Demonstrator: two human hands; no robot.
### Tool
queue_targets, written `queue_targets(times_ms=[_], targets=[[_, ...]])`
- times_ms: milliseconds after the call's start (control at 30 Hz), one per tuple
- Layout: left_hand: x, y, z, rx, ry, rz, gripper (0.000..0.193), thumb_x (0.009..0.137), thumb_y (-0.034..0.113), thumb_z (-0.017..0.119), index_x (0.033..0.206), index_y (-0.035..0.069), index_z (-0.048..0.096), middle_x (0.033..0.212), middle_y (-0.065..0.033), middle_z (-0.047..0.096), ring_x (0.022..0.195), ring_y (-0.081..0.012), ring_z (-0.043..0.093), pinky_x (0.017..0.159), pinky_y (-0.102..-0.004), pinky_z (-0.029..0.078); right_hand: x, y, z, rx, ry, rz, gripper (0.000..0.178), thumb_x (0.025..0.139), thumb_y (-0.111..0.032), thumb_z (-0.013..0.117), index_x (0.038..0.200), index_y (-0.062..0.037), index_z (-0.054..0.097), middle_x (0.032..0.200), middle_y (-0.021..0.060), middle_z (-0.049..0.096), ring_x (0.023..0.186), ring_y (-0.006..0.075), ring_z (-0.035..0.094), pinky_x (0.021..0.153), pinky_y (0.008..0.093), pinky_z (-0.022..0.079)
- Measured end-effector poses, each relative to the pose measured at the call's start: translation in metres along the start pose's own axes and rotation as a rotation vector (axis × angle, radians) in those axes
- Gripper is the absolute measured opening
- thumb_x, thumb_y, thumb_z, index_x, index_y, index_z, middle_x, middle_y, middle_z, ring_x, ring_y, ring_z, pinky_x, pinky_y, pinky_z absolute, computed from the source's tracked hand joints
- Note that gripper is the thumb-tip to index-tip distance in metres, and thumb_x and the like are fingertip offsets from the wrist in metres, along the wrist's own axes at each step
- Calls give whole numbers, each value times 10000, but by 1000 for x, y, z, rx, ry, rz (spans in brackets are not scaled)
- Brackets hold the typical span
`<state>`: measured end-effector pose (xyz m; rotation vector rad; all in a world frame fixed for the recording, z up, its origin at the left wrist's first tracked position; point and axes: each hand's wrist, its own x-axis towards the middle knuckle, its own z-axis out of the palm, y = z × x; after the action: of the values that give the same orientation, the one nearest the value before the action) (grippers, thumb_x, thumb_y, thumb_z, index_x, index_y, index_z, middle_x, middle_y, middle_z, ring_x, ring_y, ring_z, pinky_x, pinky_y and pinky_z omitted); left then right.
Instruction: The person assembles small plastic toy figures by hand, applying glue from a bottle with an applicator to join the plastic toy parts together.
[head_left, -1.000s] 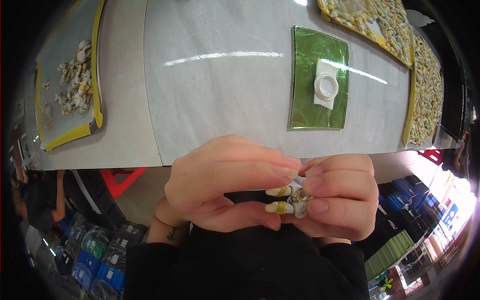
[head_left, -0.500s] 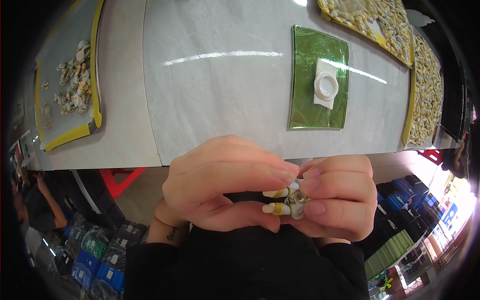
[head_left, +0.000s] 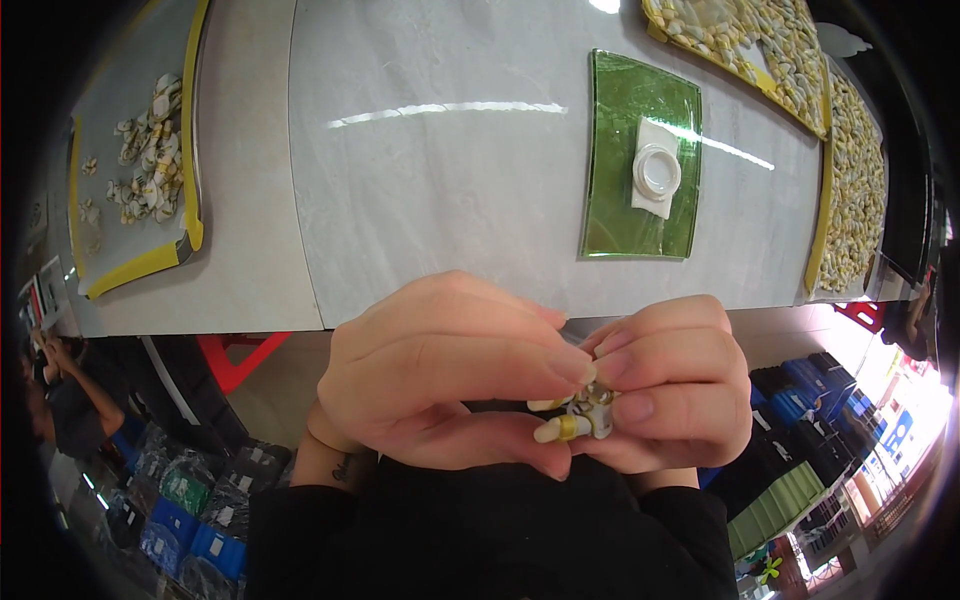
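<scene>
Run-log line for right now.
right hand: holds white-and-gold piece | left hand: at it, grip unclear | white dish: on pad, green sheet | left tray: pile of small pieces

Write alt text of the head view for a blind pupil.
A right hand holds a small white and yellow piece, left hand curled close. On a grey table, trays of similar pieces flank a green sheet bearing a white dish.

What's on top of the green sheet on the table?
On the green sheet lies a white pad, with a round white dish on it. The dish covers the pad's middle, and whatever lies under the pad can't be seen.
</scene>
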<state>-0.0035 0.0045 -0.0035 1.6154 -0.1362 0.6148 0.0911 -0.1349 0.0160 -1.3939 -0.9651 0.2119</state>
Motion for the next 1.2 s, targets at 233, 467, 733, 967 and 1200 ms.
queue_targets(times_ms=[233,467,733,967,1200], targets=[[6,11,-6,56,-50,-4,478,619,329,785,894,19,545,825,-111,582,732,-190,567,670,-366,535,-1,7,7,187,31,66,208,630,-157,756,760,-48,637,765,79,618,629,201,564,540,269,452],[6,11,-5,49,-61,-26,475,610,322,791,907,39,550,824,-102,580,728,-189,568,679,-364,533,-2,5,5,158,-7,68,196,633,-145,752,755,-53,631,770,74,607,630,196,553,544,275,456],[3,10,-5,-21,-61,-20,453,634,301,785,915,35,550,832,-110,590,723,-189,568,684,-371,532,-6,1,10,-9,58,-83,192,611,-47,721,776,-44,625,785,68,598,695,195,582,597,252,518],[-1,10,-5,-69,-47,-33,421,660,299,770,907,31,559,835,-113,595,714,-187,567,693,-367,532,-4,-10,5,-102,-13,-71,167,599,-12,704,749,-35,633,785,64,600,714,190,590,638,260,544],[1,7,-3,-104,-53,-10,387,690,285,751,918,35,563,832,-108,598,703,-181,566,695,-351,534,-4,-13,4,-151,-2,-86,158,593,23,672,738,-29,635,790,63,604,741,191,591,646,271,553]])
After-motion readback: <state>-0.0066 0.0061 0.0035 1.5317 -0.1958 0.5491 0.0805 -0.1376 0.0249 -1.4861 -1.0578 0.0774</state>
